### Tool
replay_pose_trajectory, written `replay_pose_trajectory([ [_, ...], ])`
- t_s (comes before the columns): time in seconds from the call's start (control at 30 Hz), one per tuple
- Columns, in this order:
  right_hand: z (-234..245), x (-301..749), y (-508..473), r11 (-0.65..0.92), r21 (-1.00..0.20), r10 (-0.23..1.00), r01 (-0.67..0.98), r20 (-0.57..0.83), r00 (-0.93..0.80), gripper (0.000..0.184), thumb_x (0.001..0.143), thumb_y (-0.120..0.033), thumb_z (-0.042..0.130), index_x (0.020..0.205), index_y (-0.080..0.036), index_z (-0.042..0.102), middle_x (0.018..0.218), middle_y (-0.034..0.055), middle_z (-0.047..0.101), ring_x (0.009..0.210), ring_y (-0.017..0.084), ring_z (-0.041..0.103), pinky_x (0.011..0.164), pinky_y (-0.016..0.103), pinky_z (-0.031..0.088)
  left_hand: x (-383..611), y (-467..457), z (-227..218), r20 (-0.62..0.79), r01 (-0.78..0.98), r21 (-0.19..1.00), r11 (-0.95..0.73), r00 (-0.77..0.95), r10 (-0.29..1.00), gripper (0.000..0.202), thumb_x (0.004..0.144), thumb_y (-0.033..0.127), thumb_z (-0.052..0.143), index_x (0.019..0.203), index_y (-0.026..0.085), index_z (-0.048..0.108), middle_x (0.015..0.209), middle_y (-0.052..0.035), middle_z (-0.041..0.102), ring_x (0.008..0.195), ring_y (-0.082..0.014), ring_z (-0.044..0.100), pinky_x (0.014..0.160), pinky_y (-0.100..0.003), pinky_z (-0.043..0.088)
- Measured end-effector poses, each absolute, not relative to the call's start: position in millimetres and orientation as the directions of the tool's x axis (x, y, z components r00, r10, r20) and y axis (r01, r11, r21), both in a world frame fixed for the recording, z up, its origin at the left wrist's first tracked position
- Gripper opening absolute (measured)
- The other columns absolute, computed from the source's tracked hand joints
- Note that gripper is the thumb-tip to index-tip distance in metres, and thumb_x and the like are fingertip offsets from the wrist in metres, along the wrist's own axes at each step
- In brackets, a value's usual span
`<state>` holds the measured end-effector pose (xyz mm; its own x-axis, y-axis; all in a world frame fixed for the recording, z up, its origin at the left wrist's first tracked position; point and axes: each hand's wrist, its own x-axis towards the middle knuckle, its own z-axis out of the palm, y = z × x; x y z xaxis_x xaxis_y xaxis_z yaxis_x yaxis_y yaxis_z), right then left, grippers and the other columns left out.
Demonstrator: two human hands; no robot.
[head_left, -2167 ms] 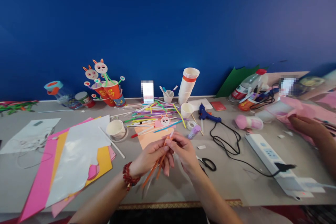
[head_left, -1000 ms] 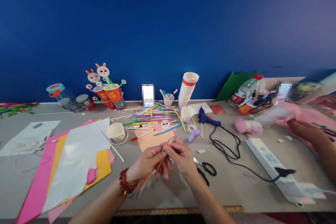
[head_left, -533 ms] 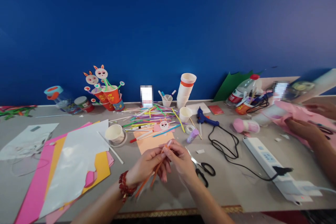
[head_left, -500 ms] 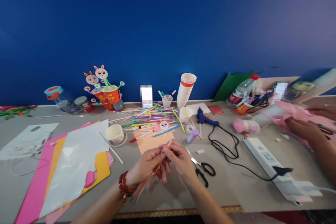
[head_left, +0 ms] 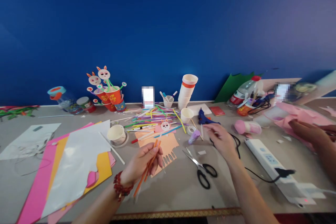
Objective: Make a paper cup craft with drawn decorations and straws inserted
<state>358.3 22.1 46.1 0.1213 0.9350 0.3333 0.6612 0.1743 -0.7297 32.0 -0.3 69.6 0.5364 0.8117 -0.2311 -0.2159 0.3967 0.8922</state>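
My left hand [head_left: 151,159], with a red bead bracelet on its wrist, is closed around orange straws [head_left: 143,183]. Their short upper ends show above the thumb and the longer ends hang toward me. My right hand [head_left: 219,141] is over the table, fingers partly spread, by the blue glue gun [head_left: 204,117] and covering part of its black cord. Scissors with black handles [head_left: 203,171] lie between the hands. Beyond the left hand is orange paper [head_left: 162,150] with a row of cutouts. A white rabbit face [head_left: 165,125] rests on pink paper behind it.
Colored straws [head_left: 147,117] are piled at the back centre, near stacked paper cups [head_left: 187,92]. Rabbit figures stand in red cups [head_left: 113,95]. Layered sheets [head_left: 68,168] cover the left side. At right lies a power strip [head_left: 270,161]; another person's hand [head_left: 304,131] handles pink material.
My right hand has let go of the orange straws and moved right, toward the glue gun. My left hand keeps them, slightly further left. The orange paper and the scissors are more exposed.
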Motion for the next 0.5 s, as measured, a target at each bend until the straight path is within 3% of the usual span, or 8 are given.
replay_pose_trajectory([
  [0.1, 29, 370, 42, 0.2, -0.649, 0.972, 0.734, 0.226, -0.064, 0.021, 0.072, -0.016, 0.06, 0.086, -0.022, 0.074, 0.1, 0.0068, 0.066, 0.076, 0.02, 0.062, 0.07, 0.032, 0.051, 34, -1, 68, -0.221, -0.232, 0.888, 0.397, 0.544, 0.81, 0.031, 0.09, 0.046, 0.054, 0.088, 0.014, 0.055, 0.064, -0.0015, 0.066, 0.035, -0.0038, 0.048, 0.033, -0.014, 0.026],
  [0.17, 21, 367, 47, 0.221, -0.626, 0.971, 0.748, 0.212, -0.11, 0.022, 0.069, -0.012, 0.06, 0.082, -0.023, 0.074, 0.1, 0.0064, 0.066, 0.082, 0.021, 0.062, 0.074, 0.032, 0.05, 35, -2, 67, -0.218, -0.235, 0.889, 0.393, 0.538, 0.814, 0.032, 0.09, 0.046, 0.054, 0.088, 0.014, 0.055, 0.064, -0.0015, 0.066, 0.034, -0.004, 0.048, 0.033, -0.014, 0.026],
  [0.37, 16, 366, 49, 0.279, -0.637, 0.958, 0.719, 0.236, -0.162, 0.018, 0.072, -0.013, 0.06, 0.08, -0.023, 0.072, 0.095, 0.006, 0.065, 0.08, 0.021, 0.061, 0.074, 0.033, 0.049, 30, -3, 71, -0.225, -0.209, 0.903, 0.376, 0.516, 0.827, 0.033, 0.089, 0.048, 0.054, 0.087, 0.014, 0.055, 0.064, -0.0018, 0.066, 0.034, -0.004, 0.048, 0.033, -0.014, 0.026],
  [0.5, 17, 383, 52, 0.279, -0.701, 0.943, 0.656, 0.327, -0.052, 0.015, 0.083, -0.027, 0.057, 0.092, -0.021, 0.068, 0.095, 0.0077, 0.06, 0.077, 0.02, 0.06, 0.067, 0.032, 0.051, 27, -1, 72, -0.219, -0.225, 0.904, 0.365, 0.489, 0.844, 0.032, 0.09, 0.046, 0.054, 0.088, 0.014, 0.055, 0.065, -0.0018, 0.066, 0.034, -0.0034, 0.047, 0.034, -0.014, 0.026],
])
